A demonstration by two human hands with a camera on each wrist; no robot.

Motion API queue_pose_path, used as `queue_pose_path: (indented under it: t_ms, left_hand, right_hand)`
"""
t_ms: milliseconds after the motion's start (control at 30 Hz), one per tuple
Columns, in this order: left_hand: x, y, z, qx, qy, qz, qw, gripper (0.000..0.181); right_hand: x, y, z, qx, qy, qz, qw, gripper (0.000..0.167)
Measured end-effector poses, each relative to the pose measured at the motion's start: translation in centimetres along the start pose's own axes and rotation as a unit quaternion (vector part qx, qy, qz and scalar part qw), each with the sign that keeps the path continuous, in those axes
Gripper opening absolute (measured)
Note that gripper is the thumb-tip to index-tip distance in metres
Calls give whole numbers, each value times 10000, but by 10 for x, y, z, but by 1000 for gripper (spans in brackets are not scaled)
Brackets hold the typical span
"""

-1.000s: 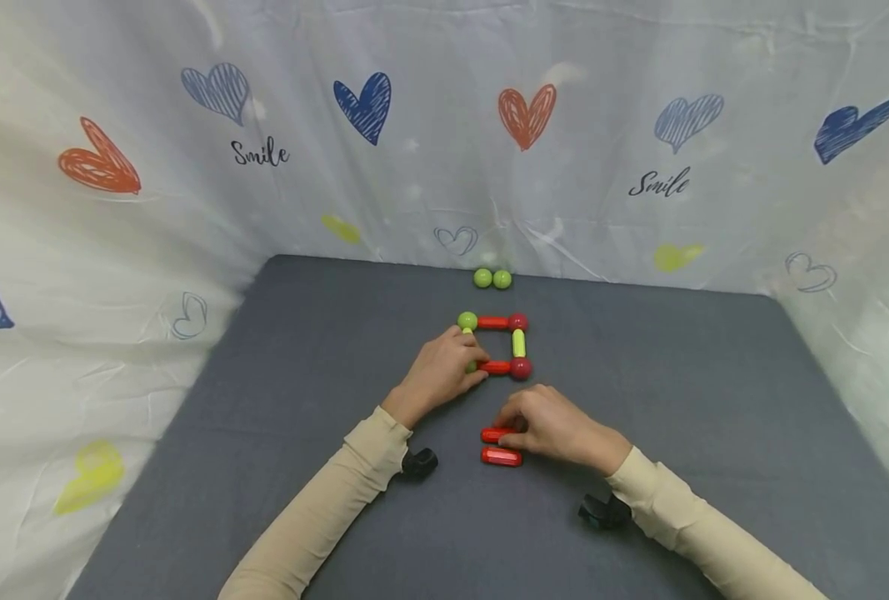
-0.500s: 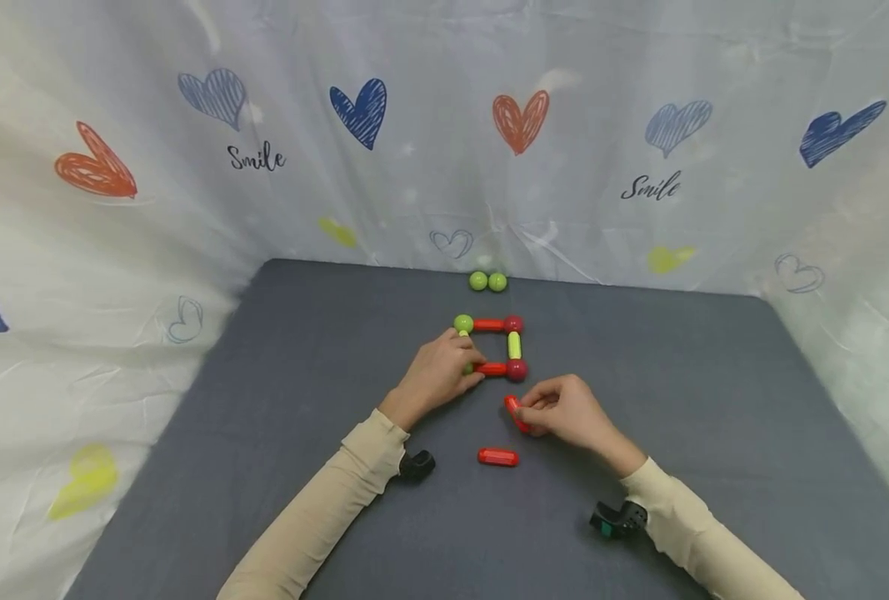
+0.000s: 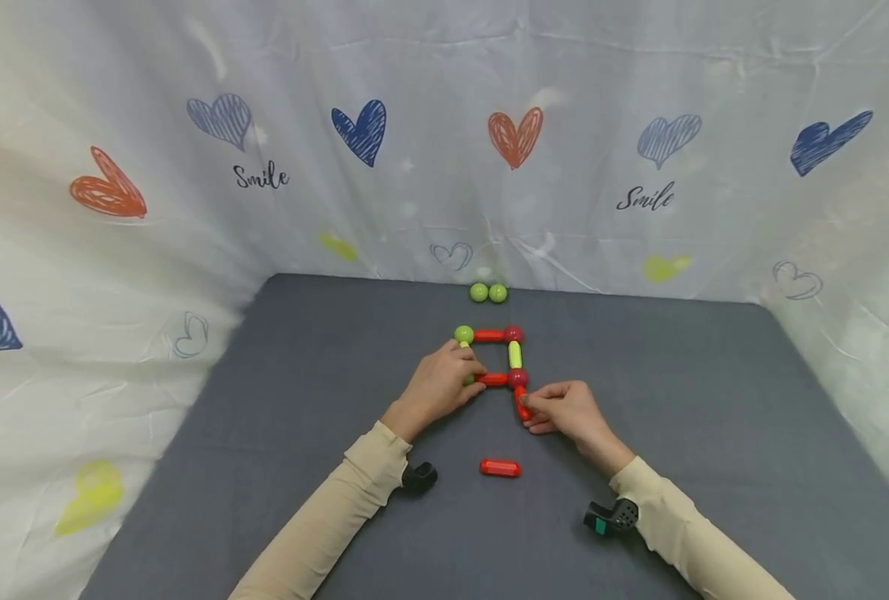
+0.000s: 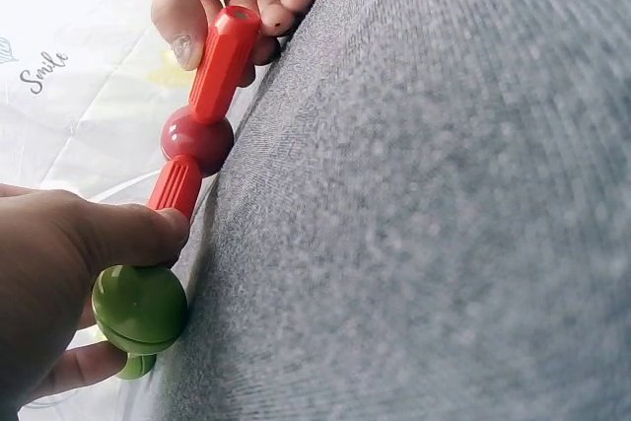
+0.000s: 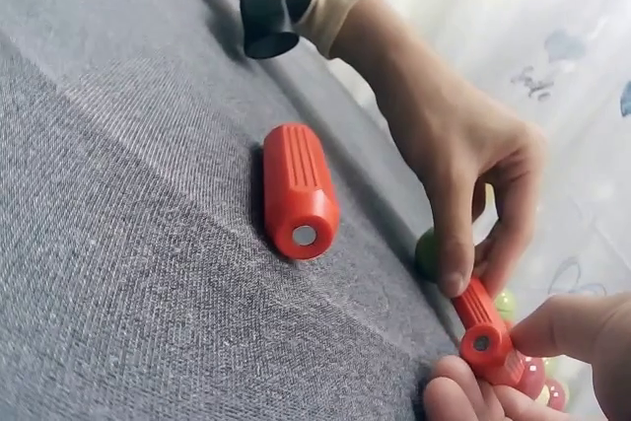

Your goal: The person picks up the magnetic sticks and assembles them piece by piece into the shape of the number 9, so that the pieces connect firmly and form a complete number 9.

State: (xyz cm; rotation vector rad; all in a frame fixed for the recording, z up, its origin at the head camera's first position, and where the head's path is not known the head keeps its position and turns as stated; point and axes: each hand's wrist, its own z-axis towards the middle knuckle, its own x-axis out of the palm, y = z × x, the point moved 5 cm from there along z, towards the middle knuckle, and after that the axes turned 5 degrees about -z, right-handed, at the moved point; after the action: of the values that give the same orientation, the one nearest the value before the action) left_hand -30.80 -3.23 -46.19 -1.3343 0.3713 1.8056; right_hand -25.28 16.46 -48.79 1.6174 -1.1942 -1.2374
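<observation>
A square of magnetic rods and balls lies on the table. My left hand (image 3: pixel 440 383) pinches its near red magnetic rod (image 4: pixel 175 184) at the left end, fingers beside the near green ball (image 4: pixel 140 308). That corner is mostly covered in the head view. Between thumb and fingers, my right hand (image 3: pixel 570 410) holds a second red rod (image 3: pixel 521 403). Its far end meets the near-right red ball (image 3: pixel 517 377), pointing back toward me. A yellow-green rod (image 3: pixel 515 355) joins this ball to the far red ball (image 3: pixel 514 334). A far green ball (image 3: pixel 463 334) marks another corner.
One loose red rod (image 3: pixel 500 468) lies between the forearms. Two green balls (image 3: pixel 488 292) sit side by side at the table's back edge, by a heart-printed curtain (image 3: pixel 414 200). Black wrist cameras (image 3: pixel 611 517) hang below both cuffs.
My right hand has lifted one of the two loose red rods, turned it lengthwise and carried it forward to the near-right red ball. The left hand keeps its place on the square.
</observation>
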Motion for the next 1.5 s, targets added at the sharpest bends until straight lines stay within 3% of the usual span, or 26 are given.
queue_pose_path:
  t_ms: [400,1100,1500]
  left_hand:
    - [-1,0,-1,63,21,47,10000,17]
    - [1,4,0,62,126,-146,9998,17]
    - [2,3,0,109,-69,-135,9998,17]
  right_hand:
    - [-2,3,5,-69,-368,-325,9988,22]
    - [-4,-1,14,95,-96,-262,9996,22]
    - [-5,0,13,13,-224,-288,9993,21]
